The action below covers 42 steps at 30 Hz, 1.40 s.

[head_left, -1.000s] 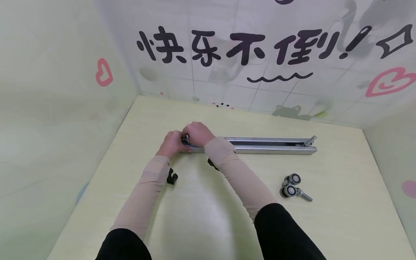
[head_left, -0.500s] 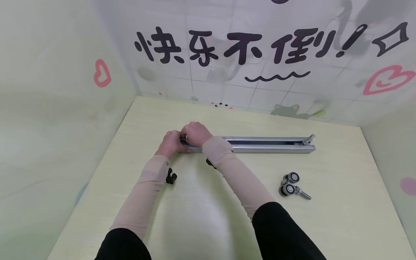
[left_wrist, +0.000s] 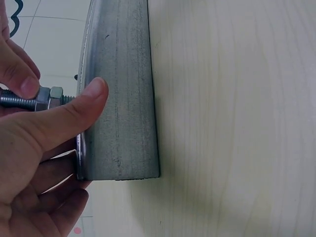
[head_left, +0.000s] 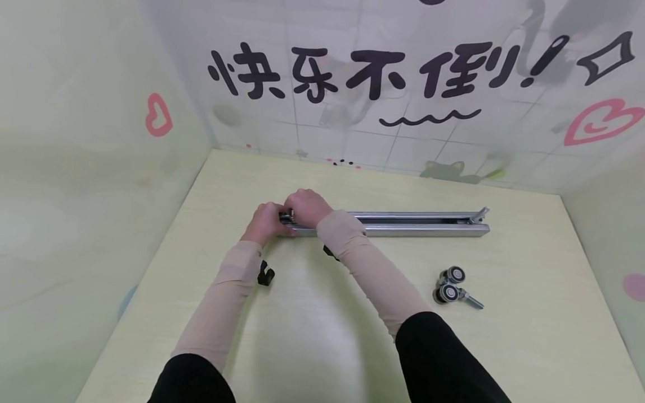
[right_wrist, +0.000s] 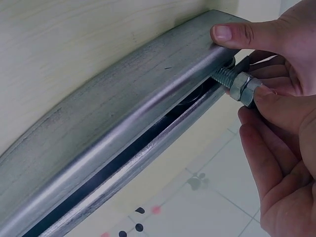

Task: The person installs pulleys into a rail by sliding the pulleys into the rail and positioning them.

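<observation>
A long silver metal rail [head_left: 423,230] with a slot along it lies across the table. My left hand [head_left: 265,224] grips its left end, thumb [left_wrist: 94,94] on the side face and fingers round the other side. From the slot a threaded bolt [right_wrist: 224,78] with two hex nuts [right_wrist: 242,88] sticks out. My right hand [head_left: 308,207] pinches the nut end of this bolt between thumb and fingers. What carries the bolt inside the rail is mostly hidden. At the rail's right end another bolt [head_left: 478,215] stands tilted out of the slot.
A wheeled roller set [head_left: 450,284] with its bolt lies on the table [head_left: 534,268] at the right. One black bracket [head_left: 265,274] sits by the left forearm. Another black piece [head_left: 331,252] is partly hidden under the right forearm. Printed walls [head_left: 322,134] close off the back and sides.
Both hands stay at the rail's left end. The right hand shifts very slightly to the right at the bolt; the rail and loose parts stay in place.
</observation>
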Available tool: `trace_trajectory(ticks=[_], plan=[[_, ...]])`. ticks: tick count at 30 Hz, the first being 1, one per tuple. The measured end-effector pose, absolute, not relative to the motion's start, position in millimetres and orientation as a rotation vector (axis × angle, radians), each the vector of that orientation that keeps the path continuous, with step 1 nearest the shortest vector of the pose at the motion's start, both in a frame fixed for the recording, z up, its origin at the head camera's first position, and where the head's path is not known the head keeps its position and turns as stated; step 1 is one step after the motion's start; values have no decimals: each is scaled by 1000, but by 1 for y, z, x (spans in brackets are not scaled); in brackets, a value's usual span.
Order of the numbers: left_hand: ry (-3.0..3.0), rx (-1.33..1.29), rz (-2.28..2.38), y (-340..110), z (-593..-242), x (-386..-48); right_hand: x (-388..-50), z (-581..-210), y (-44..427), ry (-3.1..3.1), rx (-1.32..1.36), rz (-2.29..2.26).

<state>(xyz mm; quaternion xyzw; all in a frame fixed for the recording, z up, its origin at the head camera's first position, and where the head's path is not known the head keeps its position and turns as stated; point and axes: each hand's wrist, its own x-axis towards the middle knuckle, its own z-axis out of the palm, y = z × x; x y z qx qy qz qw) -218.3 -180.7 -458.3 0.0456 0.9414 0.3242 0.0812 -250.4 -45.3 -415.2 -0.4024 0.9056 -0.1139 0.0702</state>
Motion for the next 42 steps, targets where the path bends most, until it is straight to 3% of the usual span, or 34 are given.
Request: trace_trajectory(ticks=[42], plan=[[2753,18,932,-178,-455,-218,-256,-415,21,2677,-1156,-406]])
